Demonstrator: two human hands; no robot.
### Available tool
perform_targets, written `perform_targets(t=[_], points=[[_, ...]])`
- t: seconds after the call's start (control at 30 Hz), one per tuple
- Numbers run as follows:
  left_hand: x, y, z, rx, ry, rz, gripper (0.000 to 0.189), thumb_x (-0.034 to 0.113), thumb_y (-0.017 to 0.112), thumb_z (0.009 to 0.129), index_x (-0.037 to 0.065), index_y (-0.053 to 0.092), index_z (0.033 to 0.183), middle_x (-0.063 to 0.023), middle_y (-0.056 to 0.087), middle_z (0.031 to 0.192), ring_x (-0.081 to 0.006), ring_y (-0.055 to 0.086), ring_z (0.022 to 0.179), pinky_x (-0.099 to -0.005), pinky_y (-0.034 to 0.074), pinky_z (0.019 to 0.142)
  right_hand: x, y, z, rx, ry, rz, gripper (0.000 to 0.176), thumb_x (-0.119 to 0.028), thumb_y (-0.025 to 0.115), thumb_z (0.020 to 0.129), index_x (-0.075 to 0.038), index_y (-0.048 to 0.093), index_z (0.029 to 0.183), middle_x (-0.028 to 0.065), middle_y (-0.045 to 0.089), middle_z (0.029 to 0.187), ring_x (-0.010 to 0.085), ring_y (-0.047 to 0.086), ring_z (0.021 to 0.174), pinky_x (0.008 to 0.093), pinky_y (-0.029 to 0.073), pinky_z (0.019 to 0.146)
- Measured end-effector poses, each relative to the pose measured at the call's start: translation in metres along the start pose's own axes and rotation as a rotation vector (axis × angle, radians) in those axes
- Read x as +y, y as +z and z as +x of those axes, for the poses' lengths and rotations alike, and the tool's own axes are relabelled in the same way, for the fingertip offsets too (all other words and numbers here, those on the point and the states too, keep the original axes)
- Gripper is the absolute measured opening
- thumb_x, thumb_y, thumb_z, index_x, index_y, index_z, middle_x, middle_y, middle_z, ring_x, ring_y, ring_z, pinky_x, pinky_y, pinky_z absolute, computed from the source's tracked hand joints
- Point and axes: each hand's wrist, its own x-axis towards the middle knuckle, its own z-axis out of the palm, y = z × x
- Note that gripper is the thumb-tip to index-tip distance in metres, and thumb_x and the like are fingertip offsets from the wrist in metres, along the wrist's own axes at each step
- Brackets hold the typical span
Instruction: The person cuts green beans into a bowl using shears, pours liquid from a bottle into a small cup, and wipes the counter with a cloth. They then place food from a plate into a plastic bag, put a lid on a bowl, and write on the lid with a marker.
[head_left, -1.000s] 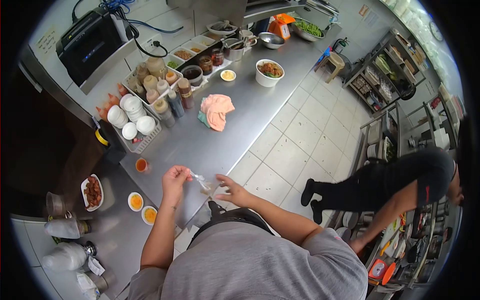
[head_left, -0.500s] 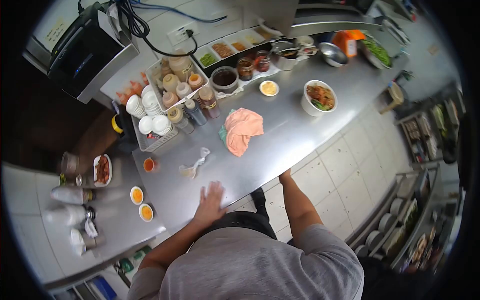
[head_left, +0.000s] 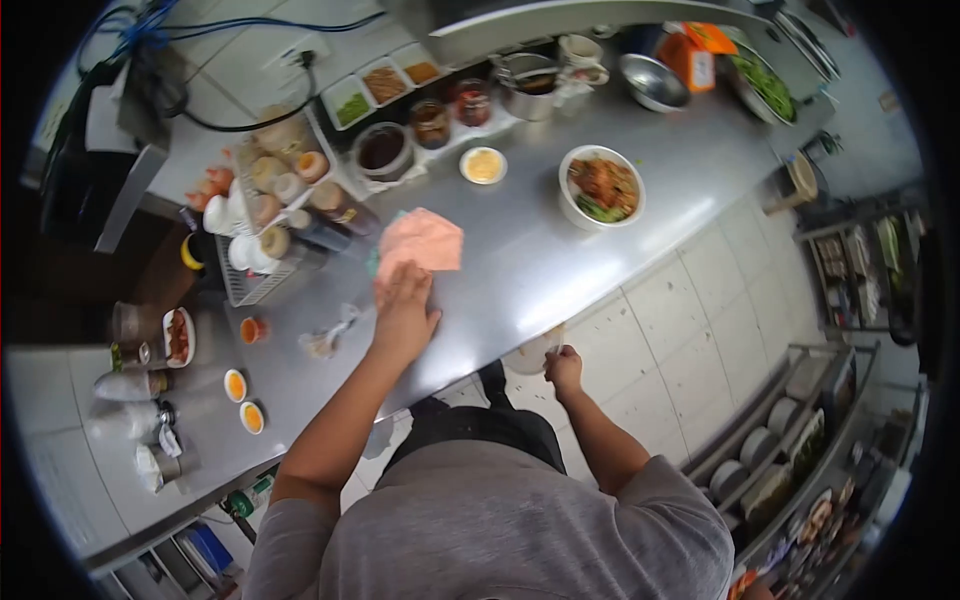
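My left hand (head_left: 403, 315) lies on the folded pink cloth (head_left: 424, 240) on the steel counter, its fingers stretched forward over the cloth's near edge. A bit of green cloth shows from under the pink one. At the counter's front edge my right hand (head_left: 565, 368) is closed on the rim of a round clear plastic lid (head_left: 528, 357). Beyond it stands a white bowl (head_left: 568, 210) of food with greens and a reddish topping. A small cup of pale yellow food (head_left: 484, 165) sits between bowl and sauces. Left of my left hand lies a crumpled clear plastic bag (head_left: 330, 335).
Squeeze bottles and small white cups fill a basket (head_left: 262, 285) at the left back. Sauce jars (head_left: 430, 124) and a metal bowl (head_left: 655, 82) line the back. Halved eggs (head_left: 252, 417) and a red sauce cup (head_left: 253, 330) sit at left. Shelving (head_left: 735, 480) stands at right.
My left hand has moved forward onto the pink cloth. My right hand has come into fuller view, and a clear lid now shows in it. The whole view has shifted.
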Motion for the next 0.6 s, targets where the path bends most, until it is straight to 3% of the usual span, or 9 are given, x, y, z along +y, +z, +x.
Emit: perform_targets(t=[0.07, 0.13, 0.2, 0.23, 0.3, 0.4, 0.47, 0.53, 0.6], points=[[0.025, -0.015, 0.004, -0.022, -0.100, -0.235, 0.051, 0.025, 0.063, 0.083, 0.003, 0.052, 0.127, -0.0199, 0.042, 0.138, -0.0363, 0.029, 0.135, -0.0486, 0.017, 0.113, -0.033, -0.079, -0.030, -0.259, -0.005, -0.294, 0.013, -0.008, 0.059, 0.084, 0.002, 0.061, 0.091, 0.0064, 0.057, 0.063, 0.0135, 0.050, 0.045, 0.0291, 0.040, 0.041], [0.045, -0.007, 0.001, 0.001, 0.020, -0.320, 0.048, 0.023, 0.065, 0.084, 0.002, 0.053, 0.125, -0.0192, 0.047, 0.135, -0.0321, 0.039, 0.131, -0.0437, 0.027, 0.110, -0.087, -0.144, -0.065, -0.432, 0.067, -0.297, 0.020, -0.010, 0.061, 0.083, 0.003, 0.063, 0.099, 0.0048, 0.058, 0.066, 0.0131, 0.052, 0.050, 0.0266, 0.043, 0.049], [0.072, 0.004, 0.000, -0.490, -0.318, -1.201, 0.046, 0.019, 0.067, 0.084, 0.001, 0.053, 0.124, -0.0179, 0.054, 0.127, -0.0244, 0.050, 0.120, -0.0346, 0.040, 0.100, -0.129, -0.173, -0.089, -0.473, 0.067, -0.177, 0.022, -0.012, 0.062, 0.084, 0.002, 0.064, 0.102, 0.0040, 0.060, 0.071, 0.0120, 0.052, 0.057, 0.0245, 0.043, 0.055], [0.090, -0.002, 0.001, -0.494, -0.292, -1.205, 0.046, 0.019, 0.067, 0.084, 0.001, 0.053, 0.124, -0.0179, 0.054, 0.127, -0.0244, 0.050, 0.120, -0.0346, 0.040, 0.100, -0.151, -0.174, -0.101, -0.463, -0.039, -0.189, 0.022, -0.012, 0.062, 0.085, 0.001, 0.064, 0.103, 0.0032, 0.060, 0.073, 0.0115, 0.052, 0.059, 0.0245, 0.042, 0.056], [0.126, -0.027, 0.006, -0.650, -0.145, -1.526, 0.036, 0.013, 0.062, 0.089, 0.000, 0.054, 0.122, -0.0095, 0.064, 0.106, -0.0112, 0.060, 0.093, -0.0254, 0.048, 0.082, -0.177, -0.164, -0.116, -0.438, -0.159, -0.199, 0.022, -0.012, 0.062, 0.086, 0.000, 0.064, 0.104, 0.0025, 0.061, 0.074, 0.0110, 0.052, 0.061, 0.0244, 0.042, 0.056], [0.143, -0.042, 0.017, -0.515, -0.082, -1.110, 0.037, 0.010, 0.061, 0.089, 0.002, 0.053, 0.125, -0.0085, 0.067, 0.095, -0.0113, 0.062, 0.086, -0.0271, 0.049, 0.078, -0.204, -0.130, -0.128, -0.395, -0.333, -0.150, 0.026, -0.015, 0.063, 0.087, 0.001, 0.064, 0.107, 0.0033, 0.062, 0.077, 0.0121, 0.054, 0.068, 0.0242, 0.044, 0.064], [0.138, -0.057, 0.022, -0.413, -0.036, -1.008, 0.038, 0.008, 0.061, 0.087, 0.004, 0.055, 0.124, -0.0106, 0.068, 0.095, -0.0144, 0.064, 0.081, -0.0288, 0.050, 0.075, -0.218, -0.110, -0.133, -0.274, -0.814, -0.247, 0.028, -0.016, 0.066, 0.086, 0.001, 0.065, 0.108, 0.0035, 0.063, 0.079, 0.0128, 0.057, 0.072, 0.0242, 0.046, 0.069], [0.130, -0.076, 0.021, -0.452, 0.141, -0.809, 0.036, 0.006, 0.061, 0.085, 0.005, 0.057, 0.122, -0.0115, 0.068, 0.099, -0.0170, 0.065, 0.083, -0.0298, 0.050, 0.077, -0.231, -0.103, -0.135, -0.363, -0.678, -0.069, 0.026, -0.015, 0.068, 0.085, 0.001, 0.067, 0.105, 0.0042, 0.066, 0.081, 0.0132, 0.059, 0.074, 0.0248, 0.047, 0.072], [0.124, -0.085, 0.017, -0.492, 0.152, -0.833, 0.036, 0.006, 0.061, 0.085, 0.006, 0.058, 0.121, -0.0120, 0.068, 0.100, -0.0182, 0.065, 0.084, -0.0301, 0.050, 0.078, -0.243, -0.099, -0.140, -0.623, -0.339, 0.044, 0.018, -0.010, 0.069, 0.083, 0.003, 0.069, 0.096, 0.0070, 0.067, 0.078, 0.0137, 0.061, 0.072, 0.0262, 0.050, 0.071]])
